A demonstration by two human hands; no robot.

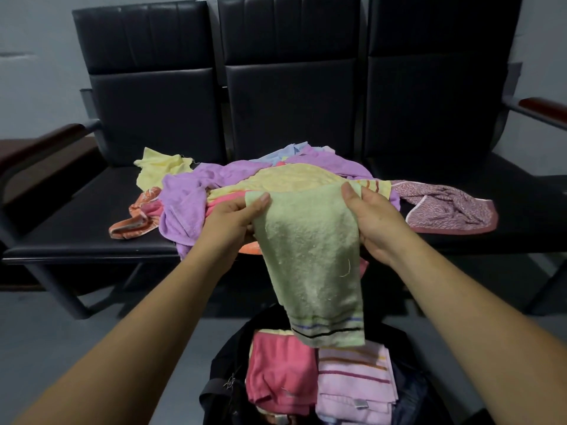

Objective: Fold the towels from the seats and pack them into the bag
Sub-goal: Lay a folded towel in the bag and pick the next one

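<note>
Both bare forearms reach forward and converge toward the middle. The left grip (234, 217) pinches one upper corner of the green towel (310, 259) under its thumb. The right grip (371, 222) pinches the other corner at the same height.

Ahead of me a pale grey wall (40, 56) fills the background, and a smooth grey floor (61, 348) spreads out below. The reddish-brown wooden left armrest (46, 142) juts toward me on a grey metal bracket, and the right armrest (543, 106) matches it across the way. Low on my left, a grey metal leg (58, 289) slants down to the floor.
</note>
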